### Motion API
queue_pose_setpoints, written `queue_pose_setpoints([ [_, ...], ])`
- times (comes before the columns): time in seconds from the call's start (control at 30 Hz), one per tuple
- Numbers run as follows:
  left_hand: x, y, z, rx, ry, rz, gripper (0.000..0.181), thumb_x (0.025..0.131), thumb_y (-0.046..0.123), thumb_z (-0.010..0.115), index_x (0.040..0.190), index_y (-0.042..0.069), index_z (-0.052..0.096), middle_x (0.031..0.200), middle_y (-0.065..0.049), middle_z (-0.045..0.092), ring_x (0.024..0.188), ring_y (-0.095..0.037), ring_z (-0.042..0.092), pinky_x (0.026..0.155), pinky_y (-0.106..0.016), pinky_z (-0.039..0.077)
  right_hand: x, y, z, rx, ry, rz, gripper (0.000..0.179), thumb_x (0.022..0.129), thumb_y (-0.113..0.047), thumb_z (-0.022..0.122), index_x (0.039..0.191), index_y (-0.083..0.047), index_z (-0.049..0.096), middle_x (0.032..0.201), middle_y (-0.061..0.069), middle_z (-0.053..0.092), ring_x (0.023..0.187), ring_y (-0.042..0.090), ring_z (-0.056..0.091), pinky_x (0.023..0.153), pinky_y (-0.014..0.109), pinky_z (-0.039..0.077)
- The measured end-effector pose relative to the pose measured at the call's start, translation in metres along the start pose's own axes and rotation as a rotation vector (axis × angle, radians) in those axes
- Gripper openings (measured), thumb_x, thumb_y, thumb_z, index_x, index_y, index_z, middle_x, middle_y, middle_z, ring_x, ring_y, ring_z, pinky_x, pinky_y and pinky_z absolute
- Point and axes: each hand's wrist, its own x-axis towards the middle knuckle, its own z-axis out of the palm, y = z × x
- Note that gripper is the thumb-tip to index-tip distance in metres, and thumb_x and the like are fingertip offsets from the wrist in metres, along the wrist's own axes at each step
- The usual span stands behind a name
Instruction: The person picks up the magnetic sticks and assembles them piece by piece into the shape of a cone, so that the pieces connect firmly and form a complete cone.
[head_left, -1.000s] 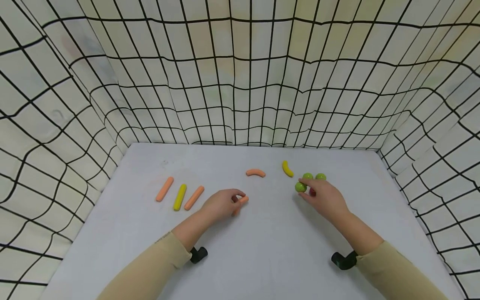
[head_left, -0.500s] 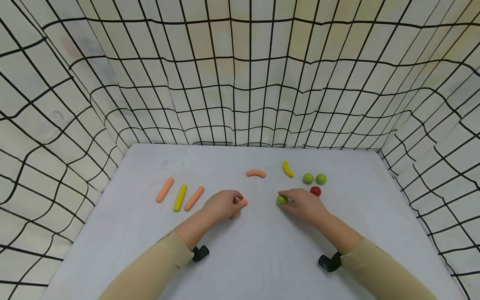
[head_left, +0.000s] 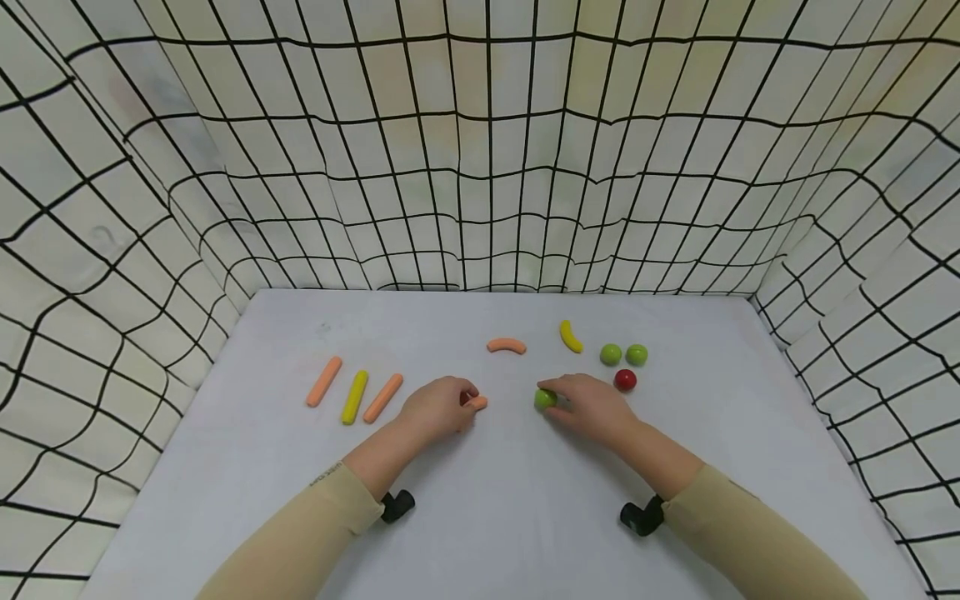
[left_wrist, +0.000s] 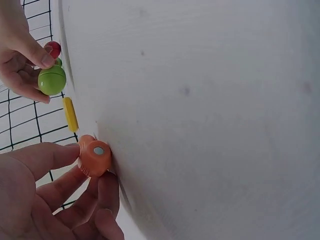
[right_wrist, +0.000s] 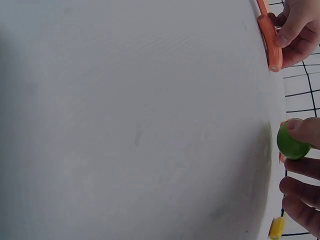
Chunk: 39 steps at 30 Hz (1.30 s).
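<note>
My left hand (head_left: 442, 407) pinches an orange sausage-shaped stick (head_left: 477, 402) just above the table, left of centre. Its round end with a pale disc faces the left wrist view, and the fingers hide part of it. To the right, my right hand (head_left: 591, 406) holds a small green ball (head_left: 545, 399) between thumb and fingers, low over the cloth. A gap separates the ball from the stick. Nearest the right hand lies a red ball (head_left: 625, 380), with a second green ball (head_left: 611, 354) and a third green ball (head_left: 637, 354) behind it.
A curved orange piece (head_left: 506, 345) and a yellow banana shape (head_left: 571, 337) lie farther back. At the left rest a yellow stick (head_left: 355, 397) and two straight orange sticks (head_left: 324, 382). Black netting (head_left: 489, 208) over pale walls encloses the white table (head_left: 510, 517).
The right hand has carried the green ball leftward from beside the other balls toward the left hand. The left hand keeps its stick, which has turned slightly.
</note>
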Motion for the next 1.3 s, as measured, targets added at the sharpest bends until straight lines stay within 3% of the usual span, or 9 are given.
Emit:
queue_pose_setpoints([
  [0.27,0.0,0.0,0.0,-0.019,-0.009,0.008,0.03,0.098,0.035,0.063,0.118,0.014,0.07,0.079,0.005,0.063,0.07,-0.013,0.057,0.07,-0.032,0.047,0.009,-0.01,-0.001,0.008,-0.02,0.01,0.045,0.09,-0.032,0.075,0.133,-0.022,0.064,0.122,-0.001,0.068,0.114,0.018,0.061,0.094,0.039,0.05],
  [0.77,0.0,-0.002,0.005,-0.051,0.004,0.023,0.028,0.098,0.034,0.063,0.117,0.014,0.069,0.076,0.005,0.062,0.064,-0.012,0.057,0.066,-0.032,0.046,0.026,-0.029,0.011,0.022,-0.04,-0.048,0.044,0.089,-0.028,0.076,0.131,-0.017,0.065,0.121,-0.001,0.068,0.114,0.018,0.062,0.096,0.039,0.048],
  [1.3,-0.004,0.005,0.003,-0.049,0.001,0.059,0.023,0.097,0.02,0.064,0.118,0.012,0.069,0.091,0.001,0.064,0.064,-0.011,0.057,0.066,-0.031,0.046,0.03,-0.045,0.013,-0.019,-0.056,-0.086,0.044,0.089,-0.027,0.076,0.131,-0.018,0.065,0.119,-0.003,0.068,0.111,0.015,0.061,0.093,0.035,0.05],
])
